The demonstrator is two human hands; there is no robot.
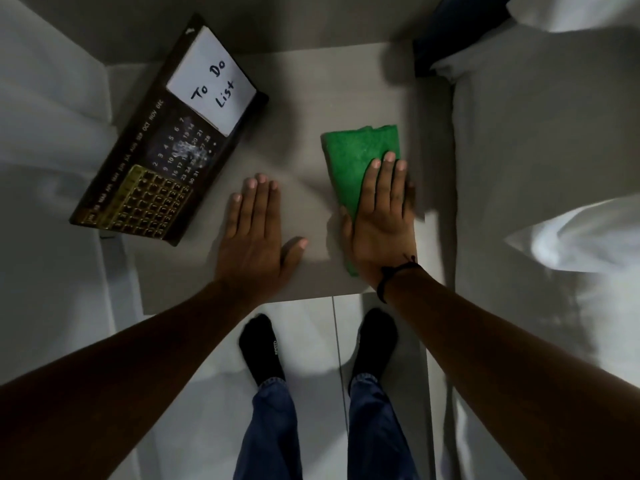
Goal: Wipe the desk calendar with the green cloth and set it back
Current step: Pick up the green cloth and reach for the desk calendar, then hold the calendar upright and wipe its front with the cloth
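A dark desk calendar [152, 157] with gold grid, month names and a white "To Do List" note lies tilted on the left part of the small grey table [311, 98]. A folded green cloth [353, 161] lies on the table's right side. My right hand [381, 216] rests flat on the cloth's near half, fingers straight and together. My left hand [256, 233] lies flat and open on the bare tabletop, just right of the calendar's near corner and not touching it.
White bedding [540, 168] rises along the table's right edge, with a dark headboard [446, 36] at the back right. White curtain fabric [45, 133] hangs at the left. My feet in black socks [263, 348] stand on pale floor tiles below the table's front edge.
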